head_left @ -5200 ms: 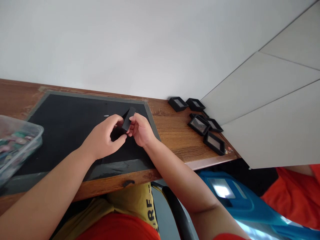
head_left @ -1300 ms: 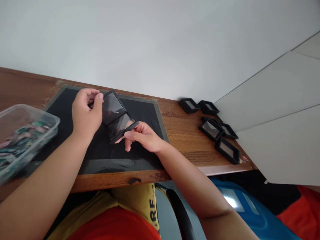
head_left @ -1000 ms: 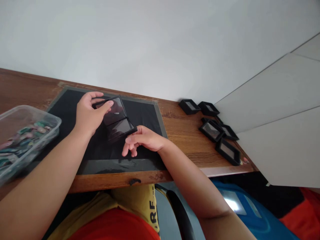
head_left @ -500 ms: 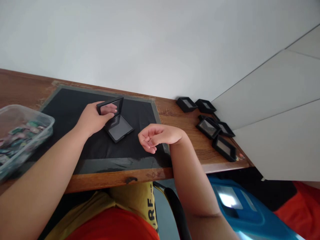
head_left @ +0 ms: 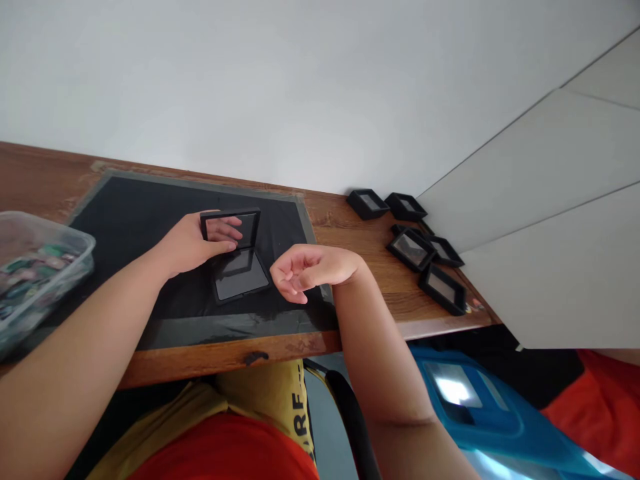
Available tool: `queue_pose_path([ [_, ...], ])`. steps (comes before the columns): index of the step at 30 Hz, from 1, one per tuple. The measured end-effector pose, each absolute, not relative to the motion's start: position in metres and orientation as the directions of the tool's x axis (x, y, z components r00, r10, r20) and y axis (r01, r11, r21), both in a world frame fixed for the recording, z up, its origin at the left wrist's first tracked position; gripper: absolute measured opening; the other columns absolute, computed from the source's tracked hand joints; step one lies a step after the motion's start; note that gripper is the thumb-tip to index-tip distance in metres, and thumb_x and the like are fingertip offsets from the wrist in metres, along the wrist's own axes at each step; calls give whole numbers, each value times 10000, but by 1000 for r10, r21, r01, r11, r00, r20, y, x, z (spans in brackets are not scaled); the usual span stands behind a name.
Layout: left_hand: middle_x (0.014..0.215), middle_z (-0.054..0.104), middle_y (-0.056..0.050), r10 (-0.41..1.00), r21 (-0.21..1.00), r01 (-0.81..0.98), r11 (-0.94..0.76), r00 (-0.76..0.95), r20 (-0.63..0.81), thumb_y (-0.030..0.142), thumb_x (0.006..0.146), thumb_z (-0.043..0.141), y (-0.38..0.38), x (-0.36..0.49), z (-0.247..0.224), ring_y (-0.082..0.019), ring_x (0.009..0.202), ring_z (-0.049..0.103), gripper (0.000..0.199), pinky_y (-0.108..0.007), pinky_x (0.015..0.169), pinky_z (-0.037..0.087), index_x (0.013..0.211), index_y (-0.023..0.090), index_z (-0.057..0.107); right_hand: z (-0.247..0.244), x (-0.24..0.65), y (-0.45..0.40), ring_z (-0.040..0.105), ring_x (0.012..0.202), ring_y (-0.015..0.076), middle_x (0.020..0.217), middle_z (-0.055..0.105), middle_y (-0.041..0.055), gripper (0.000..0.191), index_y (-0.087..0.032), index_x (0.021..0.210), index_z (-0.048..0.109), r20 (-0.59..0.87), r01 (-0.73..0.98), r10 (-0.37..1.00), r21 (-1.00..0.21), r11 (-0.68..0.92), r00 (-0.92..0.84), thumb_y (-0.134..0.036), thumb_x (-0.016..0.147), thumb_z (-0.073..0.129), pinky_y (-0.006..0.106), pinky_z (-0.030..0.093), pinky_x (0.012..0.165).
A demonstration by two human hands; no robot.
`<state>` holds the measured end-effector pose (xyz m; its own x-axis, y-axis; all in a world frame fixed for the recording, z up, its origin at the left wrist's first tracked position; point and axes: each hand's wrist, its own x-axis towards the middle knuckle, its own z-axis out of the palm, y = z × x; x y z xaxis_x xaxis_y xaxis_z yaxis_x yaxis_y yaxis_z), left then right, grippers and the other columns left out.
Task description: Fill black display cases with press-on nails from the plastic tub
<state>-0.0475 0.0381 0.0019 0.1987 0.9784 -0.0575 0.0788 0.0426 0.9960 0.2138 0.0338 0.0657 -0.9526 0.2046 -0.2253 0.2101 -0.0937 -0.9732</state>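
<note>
On the black mat (head_left: 135, 220) stands a black hinged display case with its lid (head_left: 256, 230) raised. The lid has a clear window, and the base (head_left: 240, 275) holds a flat grey pad. My left hand (head_left: 200, 241) grips the lid's left side, its thumb in front and its fingers showing through the window. Just right of the case, my right hand (head_left: 315, 270) hangs with fingers curled inward and thumb across them. Whatever it holds, if anything, is hidden in the palm.
At the left, a clear plastic tub (head_left: 87, 250) contains many small green and pink pieces (head_left: 30, 277). Several black window cases lie at the right, one nearest the edge (head_left: 443, 290). A blue translucent container (head_left: 480, 400) is below the table, near a person's red clothing (head_left: 595, 407).
My left hand has turned the case so its front faces me more squarely, shifting it slightly toward me. My right hand keeps its curled pose. The view has moved a little.
</note>
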Motion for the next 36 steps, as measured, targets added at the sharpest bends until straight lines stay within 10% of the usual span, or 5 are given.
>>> queue_pose_path([
  [13, 1006, 829, -90, 981, 994, 94, 56, 181, -73, 384, 532, 974, 39, -48, 1, -276, 935, 798, 574, -501, 1026, 618, 1036, 203, 768, 47, 191, 31, 424, 590, 57, 627, 519, -79, 465, -160, 743, 590, -246, 308, 461, -949, 62, -852, -526, 791, 873, 200, 326, 551],
  [36, 971, 831, -69, 961, 976, 73, 204, 176, -214, 391, 390, 1003, 41, -48, 8, -323, 1094, 756, 617, -537, 1154, 521, 932, 217, 765, 40, 187, 31, 448, 534, 46, 606, 556, -93, 274, -149, 882, 661, -358, 426, 383, -898, 108, -852, -335, 828, 855, 187, 336, 536],
])
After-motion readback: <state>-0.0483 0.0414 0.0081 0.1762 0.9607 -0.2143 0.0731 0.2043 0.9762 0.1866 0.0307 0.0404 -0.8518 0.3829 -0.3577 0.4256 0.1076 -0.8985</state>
